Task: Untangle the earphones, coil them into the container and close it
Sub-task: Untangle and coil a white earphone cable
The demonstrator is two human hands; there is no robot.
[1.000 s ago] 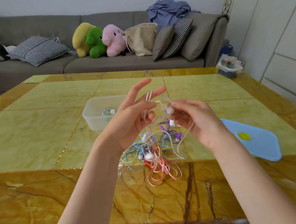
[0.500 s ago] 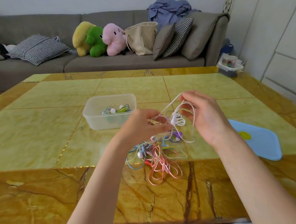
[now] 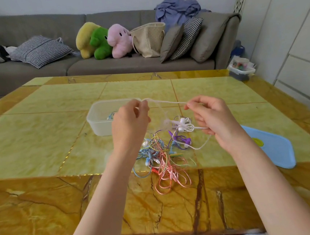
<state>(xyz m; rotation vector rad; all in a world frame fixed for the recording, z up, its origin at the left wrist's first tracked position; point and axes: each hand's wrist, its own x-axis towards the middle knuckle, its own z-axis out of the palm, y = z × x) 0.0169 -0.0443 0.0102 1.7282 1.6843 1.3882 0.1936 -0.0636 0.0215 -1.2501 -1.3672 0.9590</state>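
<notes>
Head view: left hand [image 3: 130, 123] and right hand [image 3: 213, 119] each pinch the white earphone cord [image 3: 168, 102] (stretched between them); no legible writing.

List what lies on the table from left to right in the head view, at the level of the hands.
Clear plastic container → left hand pinching the white earphone cable → tangled heap of coloured earphones → right hand pinching the same cable → light blue lid with a yellow spot.
</notes>
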